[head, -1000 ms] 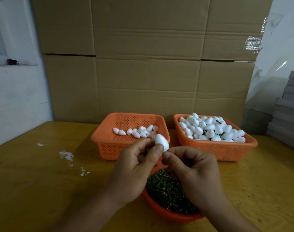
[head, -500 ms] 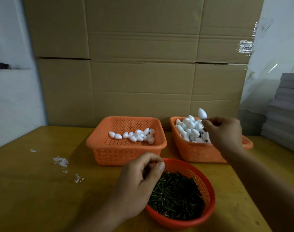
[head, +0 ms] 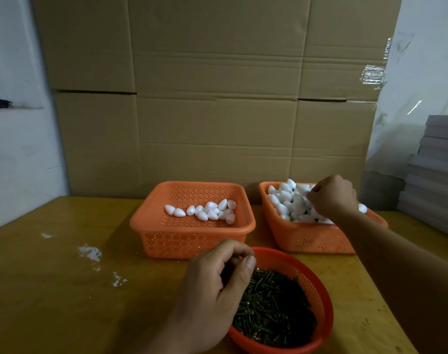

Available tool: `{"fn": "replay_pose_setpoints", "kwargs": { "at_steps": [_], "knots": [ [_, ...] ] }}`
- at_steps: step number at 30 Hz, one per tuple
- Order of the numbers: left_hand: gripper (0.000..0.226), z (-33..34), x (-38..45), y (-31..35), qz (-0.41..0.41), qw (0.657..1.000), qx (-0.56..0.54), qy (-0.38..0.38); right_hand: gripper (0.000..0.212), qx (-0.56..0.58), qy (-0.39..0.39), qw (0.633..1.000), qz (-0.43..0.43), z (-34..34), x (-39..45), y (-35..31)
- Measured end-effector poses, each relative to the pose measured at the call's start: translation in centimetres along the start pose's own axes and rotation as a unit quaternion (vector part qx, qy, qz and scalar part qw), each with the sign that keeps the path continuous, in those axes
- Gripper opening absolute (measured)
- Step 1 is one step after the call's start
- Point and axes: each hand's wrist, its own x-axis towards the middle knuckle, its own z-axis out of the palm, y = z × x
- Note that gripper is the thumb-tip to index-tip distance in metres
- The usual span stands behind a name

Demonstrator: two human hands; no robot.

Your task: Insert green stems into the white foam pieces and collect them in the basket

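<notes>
A round red basket (head: 317, 284) of green stems (head: 274, 307) sits nearest me. My left hand (head: 215, 284) hovers over its left rim, thumb and fingers pinched together with nothing visible between them. Behind it, a square orange basket (head: 192, 229) holds a row of white foam pieces (head: 207, 212). To its right, a second orange basket (head: 309, 238) is heaped with white foam pieces (head: 286, 200). My right hand (head: 331, 195) rests on that heap with its fingers curled down into the pieces. The fingertips are hidden, so I cannot tell whether they grip one.
Everything stands on a yellow wooden table (head: 51, 290) with white foam crumbs (head: 90, 251) on its left part. Large cardboard boxes (head: 217, 98) form a wall right behind the baskets. Stacked grey boards (head: 437, 169) rise at the right edge.
The two hands parted from over the stem basket. My right hand carried the foam piece to the right basket and lowered onto the heap; the piece is no longer visible. My left hand stayed.
</notes>
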Motion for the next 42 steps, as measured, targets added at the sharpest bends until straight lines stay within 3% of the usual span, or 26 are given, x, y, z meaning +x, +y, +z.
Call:
{"fn": "replay_pose_setpoints", "kwargs": {
  "at_steps": [5,9,14,20,23,26,31,36,42],
  "knots": [
    [0.024,0.1,-0.1,0.1,0.003,1.000,0.000,-0.004,0.017,-0.009,-0.008,1.000,-0.005,-0.1,0.1,-0.1],
    [0.023,0.1,-0.1,0.1,0.010,1.000,0.002,-0.010,0.025,0.021,0.020,0.999,-0.046,-0.8,-1.1,0.0],
    [0.031,0.1,-0.1,-0.2,0.008,1.000,0.000,-0.006,0.022,0.126,0.061,0.986,-0.090,-2.3,-4.7,-0.4],
    [0.043,0.1,0.0,-0.6,0.016,0.999,0.019,0.020,0.029,0.251,0.042,0.962,-0.097,-4.3,-10.0,-1.6],
    [0.038,-0.2,0.2,-0.9,0.000,0.999,0.027,0.028,0.033,0.287,0.016,0.950,-0.125,-5.0,-13.0,-2.0],
    [0.023,-1.0,1.3,-0.9,-0.027,0.998,0.055,0.027,0.036,0.267,-0.052,0.949,-0.162,-4.9,-15.9,-1.8],
    [0.024,-4.3,8.0,-2.6,-0.076,0.983,0.155,0.058,0.035,0.165,-0.095,0.960,-0.207,-3.6,-17.6,-1.3],
    [0.021,-6.6,15.3,-7.5,-0.181,0.939,0.290,-0.030,0.033,0.149,-0.086,0.956,-0.239,-3.6,-18.2,-1.6],
    [0.035,-6.7,18.3,-12.1,-0.208,0.843,0.435,-0.239,0.030,0.133,-0.062,0.952,-0.269,-4.0,-18.6,-1.7]
  ]
}}
